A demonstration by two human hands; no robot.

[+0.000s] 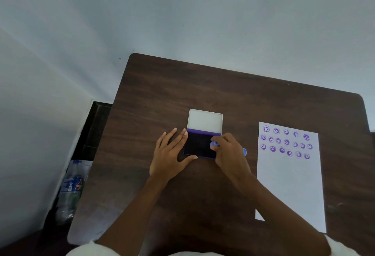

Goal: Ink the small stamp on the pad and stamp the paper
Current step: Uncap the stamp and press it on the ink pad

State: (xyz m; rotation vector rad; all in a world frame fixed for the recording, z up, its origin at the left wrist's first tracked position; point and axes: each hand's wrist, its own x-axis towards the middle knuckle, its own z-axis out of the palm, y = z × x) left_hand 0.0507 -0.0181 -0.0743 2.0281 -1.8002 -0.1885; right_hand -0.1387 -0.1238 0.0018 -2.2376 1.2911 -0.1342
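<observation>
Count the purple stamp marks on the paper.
18 stamp marks, all on the upper part of the paper: 5 in the top row, 7 in the middle, 6 in the bottom. None look hidden.

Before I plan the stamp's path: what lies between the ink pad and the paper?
In the head view, only bare table separates ink pad from paper, plus the right hand.

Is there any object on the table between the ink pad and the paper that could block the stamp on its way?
Nothing visible does. The right hand holds the small stamp at the ink pad; bare table lies between pad and paper.
</observation>
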